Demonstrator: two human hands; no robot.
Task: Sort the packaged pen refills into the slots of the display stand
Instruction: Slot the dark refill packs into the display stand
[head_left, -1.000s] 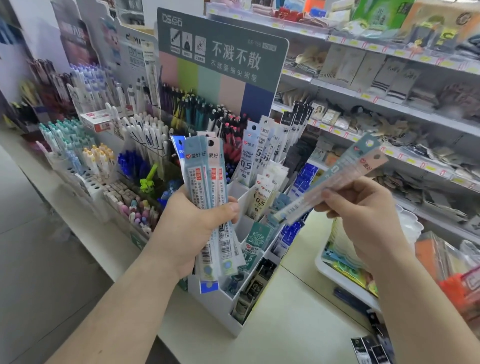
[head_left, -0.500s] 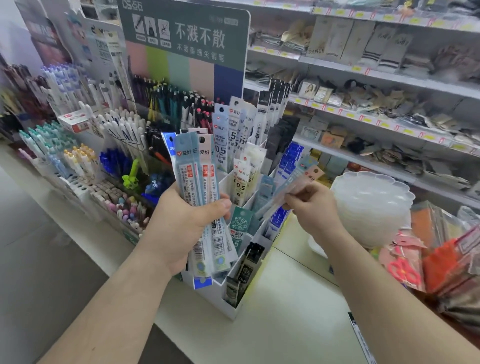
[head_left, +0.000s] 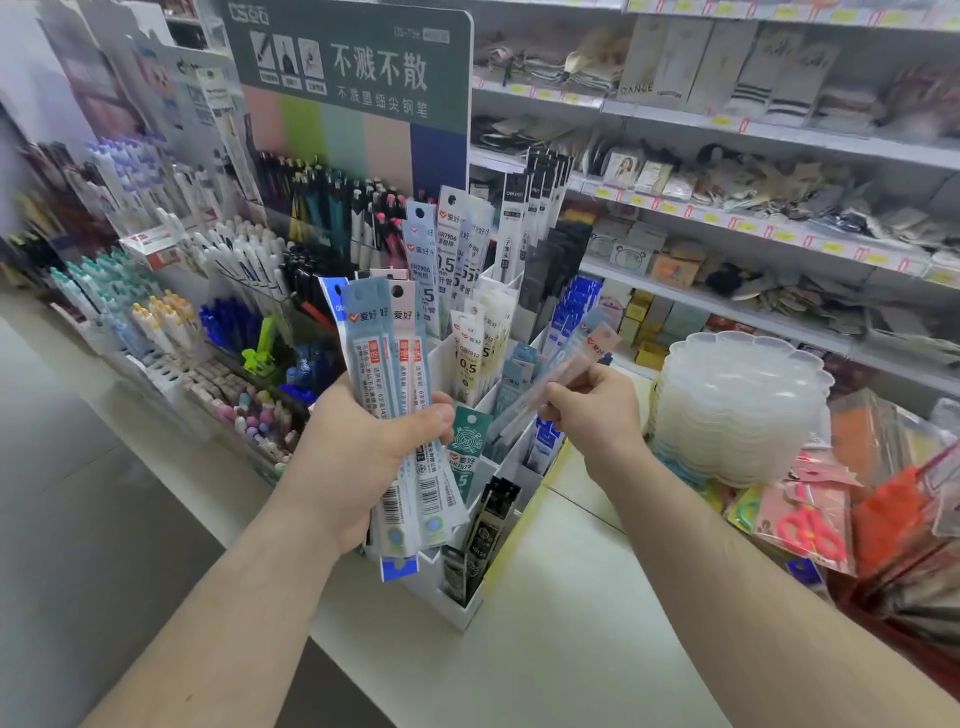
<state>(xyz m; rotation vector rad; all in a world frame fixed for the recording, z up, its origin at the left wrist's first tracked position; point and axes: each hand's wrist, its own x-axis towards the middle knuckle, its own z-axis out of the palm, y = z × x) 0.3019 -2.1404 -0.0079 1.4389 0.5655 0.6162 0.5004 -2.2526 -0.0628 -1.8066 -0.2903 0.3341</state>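
Observation:
My left hand (head_left: 363, 457) grips an upright bundle of packaged pen refills (head_left: 387, 358) with pale blue and pink headers, in front of the white display stand (head_left: 470, 605). My right hand (head_left: 592, 410) pinches a couple of refill packs (head_left: 558, 376), tilted with their lower ends over a slot in the stand's right column. The stand's slots hold several other refill packs, white ones marked 0.5 (head_left: 470, 358) and a green one (head_left: 467, 447).
Racks of pens (head_left: 208, 291) fill the counter to the left, under a tall green sign (head_left: 353, 57). A stack of clear plastic trays (head_left: 737, 405) and packaged scissors (head_left: 810, 525) lie to the right. Shelves of goods (head_left: 727, 171) run behind.
My right hand has carried its refill packs down and left, from mid-air at the right to the stand's right slots. The left hand's bundle has stayed in place while the view shifted.

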